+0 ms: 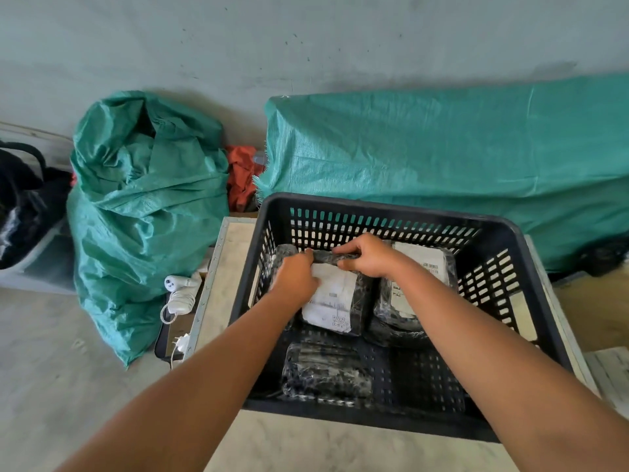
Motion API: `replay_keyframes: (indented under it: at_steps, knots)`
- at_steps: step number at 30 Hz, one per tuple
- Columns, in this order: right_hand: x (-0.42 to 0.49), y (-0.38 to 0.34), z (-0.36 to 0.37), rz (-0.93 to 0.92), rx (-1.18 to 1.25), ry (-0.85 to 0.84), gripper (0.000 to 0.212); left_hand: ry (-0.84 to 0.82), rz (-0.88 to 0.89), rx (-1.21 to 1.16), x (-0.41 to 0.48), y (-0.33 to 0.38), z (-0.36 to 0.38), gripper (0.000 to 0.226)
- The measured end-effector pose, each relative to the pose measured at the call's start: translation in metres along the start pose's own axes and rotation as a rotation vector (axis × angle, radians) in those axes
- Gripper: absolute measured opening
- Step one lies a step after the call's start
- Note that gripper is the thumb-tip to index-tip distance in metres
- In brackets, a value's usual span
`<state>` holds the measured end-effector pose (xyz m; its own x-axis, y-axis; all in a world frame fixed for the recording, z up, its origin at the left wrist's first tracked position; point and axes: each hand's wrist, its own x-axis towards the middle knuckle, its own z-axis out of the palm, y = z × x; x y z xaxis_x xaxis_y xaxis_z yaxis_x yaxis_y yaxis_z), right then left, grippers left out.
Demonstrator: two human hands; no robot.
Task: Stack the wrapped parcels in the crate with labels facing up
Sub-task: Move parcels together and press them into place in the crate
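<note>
Fingers (308,255) of both the left hand (295,280) and right hand (369,255) pinch the far edge of a parcel (335,298) inside the crate (531,253); its white label (332,303) faces up, print unreadable.

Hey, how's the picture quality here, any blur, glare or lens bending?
Head view: soft even light, no hard shadows; wide-angle bending curves the black crate rim; shiny wrap on the near parcel glints; label print on the held parcel is too soft to read.
</note>
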<state>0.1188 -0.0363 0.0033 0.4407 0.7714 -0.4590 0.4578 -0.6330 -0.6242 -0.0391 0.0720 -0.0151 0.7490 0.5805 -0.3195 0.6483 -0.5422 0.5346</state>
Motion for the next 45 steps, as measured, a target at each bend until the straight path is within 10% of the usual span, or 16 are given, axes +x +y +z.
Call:
replay_keyframes:
  at_steps: [2,8,15,19,27,45]
  knots:
    - [0.010,0.001,0.009,0.017,-0.046,-0.035,0.043,-0.019,-0.031,0.002,0.004,0.000,0.009,0.043]
    - [0.034,0.000,0.014,0.120,-0.222,-0.033,0.052,-0.295,-0.083,0.090,0.007,0.007,0.047,0.103]
    - [0.019,-0.002,0.035,0.120,-0.551,-0.098,0.029,-0.351,-0.092,0.155,0.006,-0.011,0.073,0.102]
    - [-0.002,-0.004,0.062,0.200,-0.605,-0.145,0.051,-0.346,-0.110,0.131,0.008,-0.011,0.074,0.101]
    - [-0.026,0.004,0.104,0.271,-0.419,-0.005,0.087,-0.339,-0.113,0.143,0.010,-0.014,0.079,0.101]
    - [-0.022,0.035,0.122,0.181,0.149,0.231,0.078,-0.239,-0.046,0.034,0.005,-0.009,0.065,0.103]
